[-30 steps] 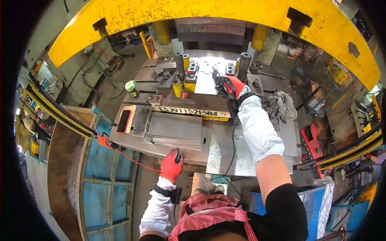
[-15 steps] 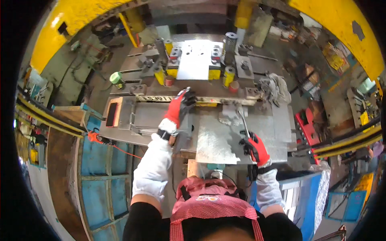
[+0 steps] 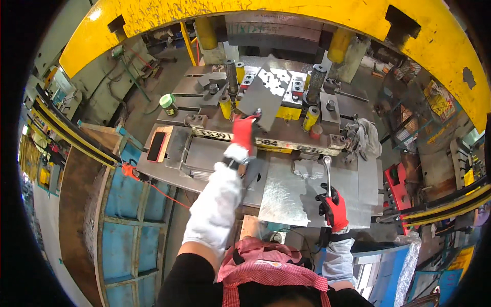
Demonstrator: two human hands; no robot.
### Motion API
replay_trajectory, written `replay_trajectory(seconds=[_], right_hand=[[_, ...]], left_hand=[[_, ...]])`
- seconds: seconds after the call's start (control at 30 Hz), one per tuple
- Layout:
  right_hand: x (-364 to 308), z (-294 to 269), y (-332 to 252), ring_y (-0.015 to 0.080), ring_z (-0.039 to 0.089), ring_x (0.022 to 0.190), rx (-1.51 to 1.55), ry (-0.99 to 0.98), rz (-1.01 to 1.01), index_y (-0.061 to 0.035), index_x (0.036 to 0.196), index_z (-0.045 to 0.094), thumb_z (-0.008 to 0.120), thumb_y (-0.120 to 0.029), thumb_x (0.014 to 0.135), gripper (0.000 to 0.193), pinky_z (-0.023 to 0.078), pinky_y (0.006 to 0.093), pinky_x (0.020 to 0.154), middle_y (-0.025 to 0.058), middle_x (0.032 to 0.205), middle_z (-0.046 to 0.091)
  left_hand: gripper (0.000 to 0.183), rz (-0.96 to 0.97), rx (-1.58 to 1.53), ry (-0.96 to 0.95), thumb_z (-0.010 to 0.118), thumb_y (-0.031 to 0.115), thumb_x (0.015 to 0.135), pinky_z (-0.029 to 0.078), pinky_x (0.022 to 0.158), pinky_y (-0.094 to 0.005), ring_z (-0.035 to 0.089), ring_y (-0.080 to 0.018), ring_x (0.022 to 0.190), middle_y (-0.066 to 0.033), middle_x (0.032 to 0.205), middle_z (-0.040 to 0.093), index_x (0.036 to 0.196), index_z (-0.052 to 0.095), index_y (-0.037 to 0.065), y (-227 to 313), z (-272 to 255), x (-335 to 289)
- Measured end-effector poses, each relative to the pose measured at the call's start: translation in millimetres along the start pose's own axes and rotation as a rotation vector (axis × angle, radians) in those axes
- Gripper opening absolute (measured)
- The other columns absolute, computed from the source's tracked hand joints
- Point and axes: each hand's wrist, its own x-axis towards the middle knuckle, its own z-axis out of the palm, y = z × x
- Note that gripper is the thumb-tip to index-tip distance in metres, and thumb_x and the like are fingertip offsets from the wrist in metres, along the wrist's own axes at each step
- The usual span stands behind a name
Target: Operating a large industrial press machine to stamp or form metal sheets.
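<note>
My left hand [image 3: 245, 127], in a red and black glove, reaches over the front of the die and is closed on the near edge of a grey metal sheet [image 3: 262, 100]. The sheet has cut-out holes at its far end and lies skewed between the die posts. My right hand [image 3: 333, 207], also gloved, grips the handle of a metal wrench [image 3: 328, 171] whose ring end points away from me. Beneath the wrench is a large flat metal plate [image 3: 286, 197] on the bench. My left fingertips are partly hidden by the glove.
Dark posts [image 3: 316, 82] and yellow cylinders [image 3: 311, 117] flank the die. A yellow press frame [image 3: 266, 18] arches overhead. At left lie a phone [image 3: 157, 147], a green-lidded jar [image 3: 168, 104] and stacked sheets [image 3: 204, 156]; at right, a grey rag [image 3: 364, 138].
My left hand has moved forward and taken hold of the metal sheet, which is now turned askew instead of lying straight on the die. The right hand keeps the wrench. The view has shifted.
</note>
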Motion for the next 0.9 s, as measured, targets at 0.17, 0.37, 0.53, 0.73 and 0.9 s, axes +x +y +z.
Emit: replay_trajectory(seconds=[0.17,0.37,0.53,0.73,0.9], right_hand=[[-22.9,16.9,-56.2,0.0077,0.053,0.058,-0.305,-0.089,-0.25,-0.0031,0.122,0.05,0.063,-0.004,0.071,0.052,0.044,0.0233,0.055,0.0034,0.076,0.062],[-13.6,90.3,-113.0,0.0294,0.057,0.073,-0.805,-0.455,-0.66,-0.0087,0.125,0.048,0.07,-0.015,0.067,0.062,0.047,0.0341,0.068,0.0169,0.096,0.055],[-8.2,113.9,-85.1,0.0146,0.057,0.075,-0.52,-0.686,-0.257,-0.0082,0.139,0.026,0.069,-0.019,0.072,0.08,0.047,0.03,0.068,0.013,0.105,0.056],[-22.6,108.1,-43.5,0.004,0.044,0.072,-0.079,-0.694,-0.028,-0.0043,0.137,0.031,0.064,-0.012,0.076,0.07,0.04,0.0193,0.065,-0.0001,0.111,0.054],[28.9,114.3,-87.3,0.0044,0.053,0.072,0.21,-0.528,0.058,-0.0091,0.135,0.036,0.06,-0.007,0.078,0.062,0.038,0.0185,0.055,0.0008,0.093,0.058]], left_hand=[[0.023,-0.383,0.067,0.082,0.072,0.013,0.068,0.036,0.048,-0.021,0.046,-0.0059,0.052,0.0016,0.067,0.059,0.087,0.064,0.003,97.4,-150.1,-33.3],[0.028,-0.412,0.342,-0.686,0.07,0.022,0.068,0.039,0.046,-0.0231,0.049,-0.007,0.055,0.0027,0.068,0.06,0.092,0.068,0.008,144.0,-163.2,-18.7],[0.031,-0.425,0.185,-0.801,0.064,0.015,0.07,0.039,0.05,-0.0232,0.05,-0.0064,0.061,0.0016,0.073,0.062,0.1,0.066,0.008,118.2,-145.6,-21.4],[0.037,0.165,-0.039,-0.874,0.049,0.021,0.086,0.044,0.088,-0.0339,0.057,-0.021,0.101,-0.0105,0.116,0.057,0.117,0.054,0.003,29.1,-146.6,-22.2],[0.066,-0.738,-1.342,-0.715,0.027,0.054,0.091,0.038,0.098,-0.0412,0.05,-0.0256,0.113,-0.0134,0.125,0.051,0.131,0.038,0.002,15.0,-120.3,-71.6]])
